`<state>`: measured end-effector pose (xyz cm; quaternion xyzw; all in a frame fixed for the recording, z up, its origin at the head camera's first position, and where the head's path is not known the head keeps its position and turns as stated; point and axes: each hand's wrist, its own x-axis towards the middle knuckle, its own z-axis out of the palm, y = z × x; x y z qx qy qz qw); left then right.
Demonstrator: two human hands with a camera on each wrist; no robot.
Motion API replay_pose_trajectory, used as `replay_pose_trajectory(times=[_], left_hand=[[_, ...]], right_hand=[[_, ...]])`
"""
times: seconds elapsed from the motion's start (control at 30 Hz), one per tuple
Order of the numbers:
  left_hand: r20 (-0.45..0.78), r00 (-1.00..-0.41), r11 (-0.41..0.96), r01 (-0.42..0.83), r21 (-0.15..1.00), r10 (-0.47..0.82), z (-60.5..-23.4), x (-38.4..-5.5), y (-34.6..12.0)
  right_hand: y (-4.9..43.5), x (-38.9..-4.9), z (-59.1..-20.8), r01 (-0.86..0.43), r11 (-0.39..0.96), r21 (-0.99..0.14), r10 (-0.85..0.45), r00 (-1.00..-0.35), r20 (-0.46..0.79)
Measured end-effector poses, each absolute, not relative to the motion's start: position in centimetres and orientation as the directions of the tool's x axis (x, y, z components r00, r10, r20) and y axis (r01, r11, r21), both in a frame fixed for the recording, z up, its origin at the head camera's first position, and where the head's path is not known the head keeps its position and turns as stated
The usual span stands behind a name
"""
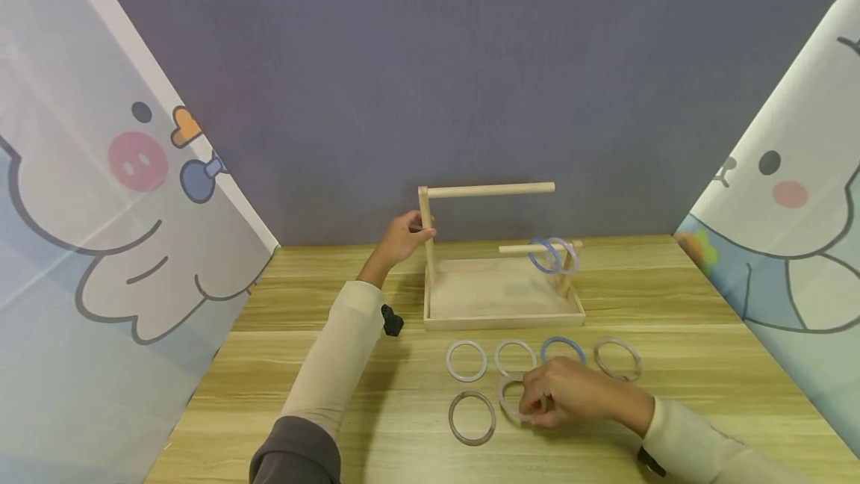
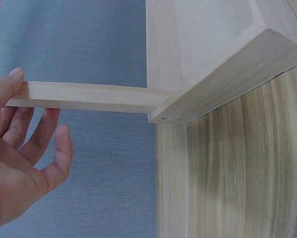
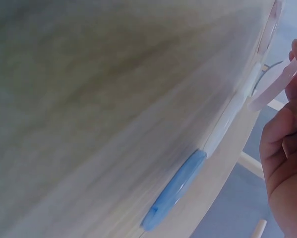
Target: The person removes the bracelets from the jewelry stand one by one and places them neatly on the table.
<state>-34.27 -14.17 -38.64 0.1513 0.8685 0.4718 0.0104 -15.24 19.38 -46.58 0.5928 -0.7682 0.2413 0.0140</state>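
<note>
My left hand (image 1: 401,237) pinches the tall upright post (image 2: 98,96) of a wooden bangle stand (image 1: 504,323) between thumb and fingers; the little finger stays apart from it. Over the table, my right hand (image 1: 571,391) pinches a pale pinkish bangle (image 3: 275,89) by its edge, and in the right wrist view it is tilted up off the tabletop. Near that hand lie a blue bangle (image 1: 563,340), two whitish bangles (image 1: 448,361), a grey-brown bangle (image 1: 452,417) and a brownish one (image 1: 596,353). A blue bangle (image 1: 546,272) and a lavender bangle (image 1: 576,260) hang on the stand's lower bar.
The stand's upper bar (image 1: 490,190) extends rightward from the tall post, with no bangle on it. Behind the wooden table (image 1: 302,387) rises a grey-blue partition (image 1: 430,81). Panels printed with cartoon animals flank both sides, including the right panel (image 1: 813,260).
</note>
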Motion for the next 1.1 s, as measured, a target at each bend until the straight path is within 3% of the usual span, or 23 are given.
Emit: replay_pose_trajectory(times=[0.5,1.1], left_hand=[[0.125,-0.952,0.502,0.255,0.827,0.278,-38.52,-34.21,-14.07],[0.108,-0.953,0.508,0.244,0.826,0.282,-38.53,-34.26,-14.23]], right_hand=[[19.74,-14.92,-47.24,-0.922,0.182,-0.342,-0.921,-0.282,0.269],[19.40,-14.65,-47.62,-0.909,0.256,-0.330,-0.938,-0.315,0.142]])
